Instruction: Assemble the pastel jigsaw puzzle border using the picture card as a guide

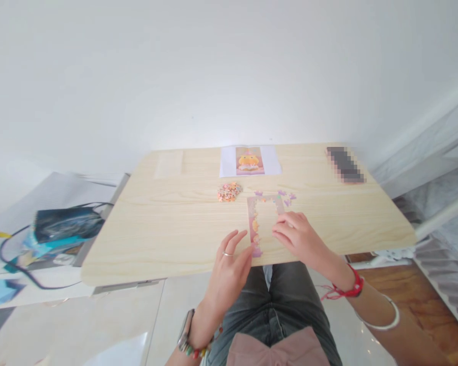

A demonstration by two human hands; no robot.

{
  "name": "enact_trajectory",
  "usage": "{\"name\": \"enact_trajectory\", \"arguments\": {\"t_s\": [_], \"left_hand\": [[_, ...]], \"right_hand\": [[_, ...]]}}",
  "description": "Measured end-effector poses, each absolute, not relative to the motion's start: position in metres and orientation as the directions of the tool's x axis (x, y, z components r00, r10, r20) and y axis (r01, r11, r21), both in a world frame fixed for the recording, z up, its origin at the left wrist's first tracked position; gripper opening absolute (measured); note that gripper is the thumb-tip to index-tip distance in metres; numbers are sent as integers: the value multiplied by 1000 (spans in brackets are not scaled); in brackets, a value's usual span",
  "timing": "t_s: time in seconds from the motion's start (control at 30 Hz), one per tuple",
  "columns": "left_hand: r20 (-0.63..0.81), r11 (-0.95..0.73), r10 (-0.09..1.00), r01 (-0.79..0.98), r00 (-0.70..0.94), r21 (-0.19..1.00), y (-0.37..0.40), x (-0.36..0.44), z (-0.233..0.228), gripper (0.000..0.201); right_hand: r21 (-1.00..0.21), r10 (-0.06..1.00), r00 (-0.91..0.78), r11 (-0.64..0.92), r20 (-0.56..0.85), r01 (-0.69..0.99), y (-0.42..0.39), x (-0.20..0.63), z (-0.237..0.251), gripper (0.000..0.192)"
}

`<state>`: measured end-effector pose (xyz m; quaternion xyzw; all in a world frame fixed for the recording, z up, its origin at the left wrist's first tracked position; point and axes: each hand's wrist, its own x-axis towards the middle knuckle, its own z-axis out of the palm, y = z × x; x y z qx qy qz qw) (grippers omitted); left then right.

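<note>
A partly assembled jigsaw puzzle [251, 213] lies near the front edge of the table, its border joined along the left side and top around bare wood. My left hand [231, 264] is at its lower left corner, fingers apart and thumb near the purple corner pieces. Over the right border is my right hand [299, 236], fingers bent together; whatever they hold is hidden. Several loose purple puzzle pieces [289, 197] lie beyond the right hand. A heap of mixed puzzle pieces [229, 192] sits to the upper left of the border.
A printed reference picture [250, 161] lies at the back of the wooden table [168, 223]. A blurred-out phone [345, 165] is at the back right, and a pale, clear-looking sheet [169, 164] at the back left. Bags and a cable [19, 272] crowd the left side.
</note>
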<state>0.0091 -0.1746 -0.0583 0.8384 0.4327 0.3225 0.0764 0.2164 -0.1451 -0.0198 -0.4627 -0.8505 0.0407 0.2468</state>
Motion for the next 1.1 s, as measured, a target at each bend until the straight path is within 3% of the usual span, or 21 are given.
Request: {"name": "enact_trajectory", "arguments": {"t_s": [0.13,0.27,0.37,0.57,0.77,0.9,1.1], "left_hand": [[517,-629,754,675,406,387,-163,9,-57,20],[531,-587,775,703,344,402,-152,7,-55,17],[522,-550,797,723,304,419,-148,3,-57,16],[528,-548,794,730,302,407,-148,-1,-58,16],[544,-533,791,751,280,389,-150,-8,-59,16],[534,-539,793,749,295,386,-147,-8,-62,16],[530,-557,787,733,316,390,-145,1,-61,16]], "right_hand": [[-301,831,-447,542,331,785,-105,232,-4,16],[-261,871,-452,490,191,832,-59,247,-4,15],[-302,879,-462,476,122,826,-35,251,-10,15],[-307,864,-498,494,72,813,-15,243,-10,14],[-294,902,-433,413,-2,862,-16,275,-11,12],[-365,923,-384,362,14,858,-42,289,-17,11],[-257,967,-225,249,119,934,-77,271,-24,14]]}}
